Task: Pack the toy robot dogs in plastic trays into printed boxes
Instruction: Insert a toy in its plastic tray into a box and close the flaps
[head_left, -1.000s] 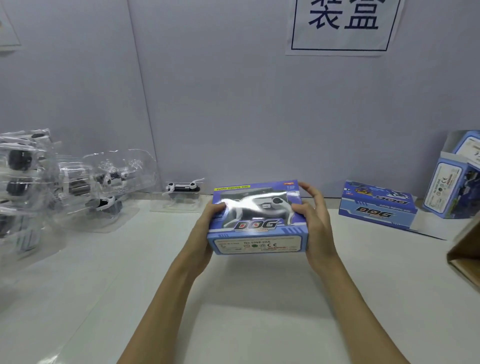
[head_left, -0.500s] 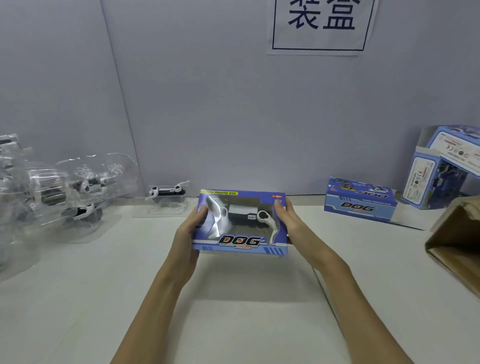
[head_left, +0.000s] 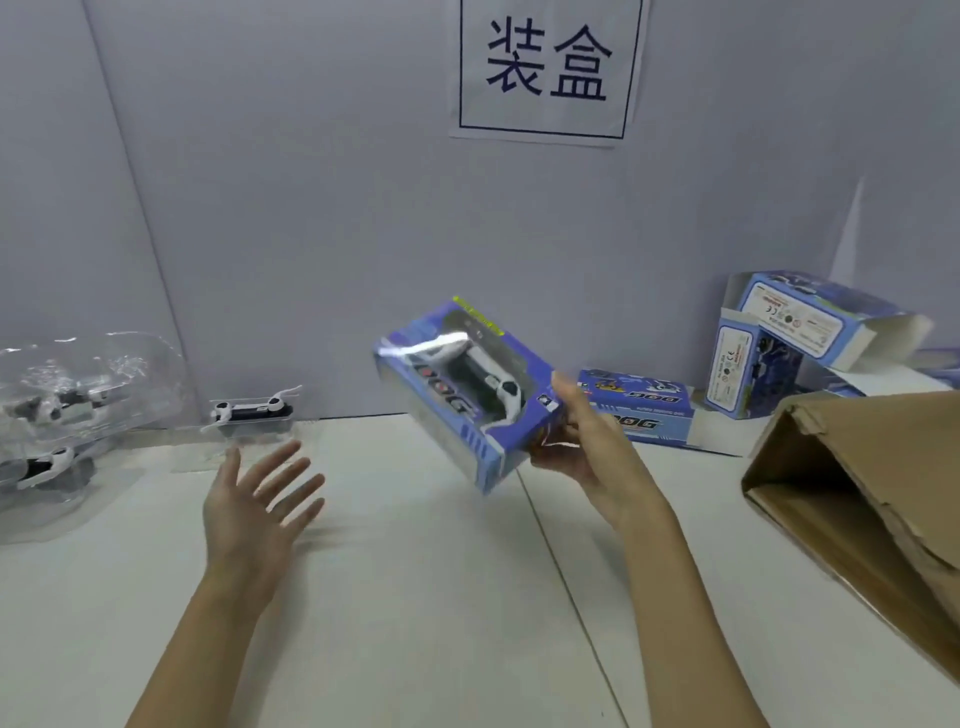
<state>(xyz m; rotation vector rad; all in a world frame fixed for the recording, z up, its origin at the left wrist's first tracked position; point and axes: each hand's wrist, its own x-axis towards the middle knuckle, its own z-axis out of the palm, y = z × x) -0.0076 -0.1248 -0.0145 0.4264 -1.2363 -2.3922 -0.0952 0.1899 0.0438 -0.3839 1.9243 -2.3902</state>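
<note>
Fingers (head_left: 558, 387) of right hand (head_left: 582, 441) clamped on one end of packed box (head_left: 462, 395), thumb under, box held tilted in air above table (head_left: 415, 597), window showing dog (head_left: 470, 358) inside. Left hand (head_left: 249, 514) free, fingers spread apart, palm up over table, holding nothing. Flat box (head_left: 641, 405) lies by wall just right of held box; open box (head_left: 779, 338) stands beyond it. Carton (head_left: 857, 493) at right edge, on its side. Trayed dogs (head_left: 67, 415) at left; one more tray (head_left: 249, 415) near wall.
</note>
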